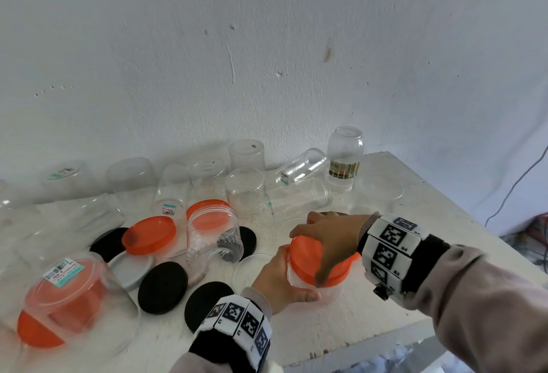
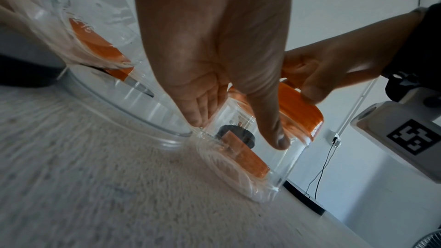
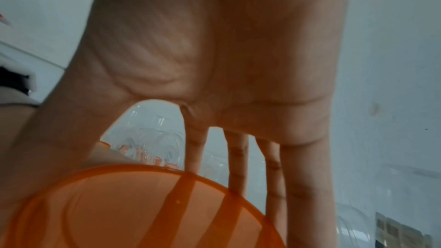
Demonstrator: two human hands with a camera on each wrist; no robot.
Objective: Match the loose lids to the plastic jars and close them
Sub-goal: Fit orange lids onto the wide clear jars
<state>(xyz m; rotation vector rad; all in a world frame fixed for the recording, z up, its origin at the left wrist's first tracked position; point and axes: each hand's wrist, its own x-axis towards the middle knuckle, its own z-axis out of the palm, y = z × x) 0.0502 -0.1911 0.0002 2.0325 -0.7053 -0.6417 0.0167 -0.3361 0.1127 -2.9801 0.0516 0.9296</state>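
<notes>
A small clear plastic jar (image 1: 311, 283) stands near the table's front edge, and my left hand (image 1: 278, 279) grips its side, thumb in front. An orange lid (image 1: 308, 257) sits tilted on the jar's mouth. My right hand (image 1: 329, 242) comes from the right and grips that lid from above, fingers and thumb spread round its rim. The left wrist view shows the jar (image 2: 274, 157), the ribbed orange lid (image 2: 300, 118) and my left thumb (image 2: 274, 129) on the wall. The right wrist view shows the lid's top (image 3: 143, 210) under my fingers (image 3: 307, 186).
Several empty clear jars (image 1: 246, 192) stand or lie along the wall (image 1: 267, 46). Loose black lids (image 1: 162, 287), an orange lid (image 1: 149, 235) and clear lids lie mid-table. A large jar with an orange lid (image 1: 68, 298) lies at front left. The table's edge (image 1: 385, 352) runs close by.
</notes>
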